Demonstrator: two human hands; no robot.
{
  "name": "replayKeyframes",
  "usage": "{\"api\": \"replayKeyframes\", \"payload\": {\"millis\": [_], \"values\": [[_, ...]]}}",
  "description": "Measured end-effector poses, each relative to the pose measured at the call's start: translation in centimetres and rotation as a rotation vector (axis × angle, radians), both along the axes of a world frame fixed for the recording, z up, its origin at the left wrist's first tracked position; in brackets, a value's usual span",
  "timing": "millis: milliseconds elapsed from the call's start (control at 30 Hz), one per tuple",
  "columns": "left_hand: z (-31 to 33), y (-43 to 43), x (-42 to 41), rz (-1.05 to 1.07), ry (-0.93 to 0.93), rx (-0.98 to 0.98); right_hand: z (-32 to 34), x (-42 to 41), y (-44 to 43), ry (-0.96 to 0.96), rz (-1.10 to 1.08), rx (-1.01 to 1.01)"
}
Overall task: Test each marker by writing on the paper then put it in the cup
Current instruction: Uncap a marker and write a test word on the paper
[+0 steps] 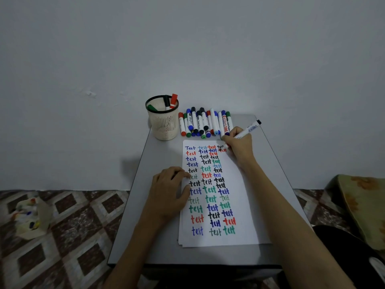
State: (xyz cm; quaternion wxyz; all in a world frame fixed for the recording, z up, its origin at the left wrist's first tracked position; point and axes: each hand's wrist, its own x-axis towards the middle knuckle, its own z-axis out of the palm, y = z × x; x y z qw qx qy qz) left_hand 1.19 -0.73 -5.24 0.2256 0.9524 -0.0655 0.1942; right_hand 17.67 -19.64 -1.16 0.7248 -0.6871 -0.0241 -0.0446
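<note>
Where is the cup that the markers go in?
In the head view the cup stands at the far left corner of the table, just left of the loose markers and beyond the top of the paper.

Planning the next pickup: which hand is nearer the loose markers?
Right. The right hand is beside the loose markers; the left hand rests on the paper, nearer the person.

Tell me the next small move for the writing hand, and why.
Probably finish the word under way: the right hand pinches the marker with its tip on the paper, at the top right, while the left hand rests on the sheet. The cup comes after.
</note>
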Motion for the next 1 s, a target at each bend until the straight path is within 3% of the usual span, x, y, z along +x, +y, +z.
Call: {"api": "replayKeyframes", "payload": {"millis": [600, 1000], "values": [[0.0, 0.09, 0.04, 0.004, 0.0, -0.011, -0.82, 0.1, 0.4, -0.079, 0.037, -0.169], [-0.17, 0.15, 0.06, 0.005, 0.002, -0.018, -1.21, 0.5, 0.17, -0.105, 0.044, -0.149]]}}
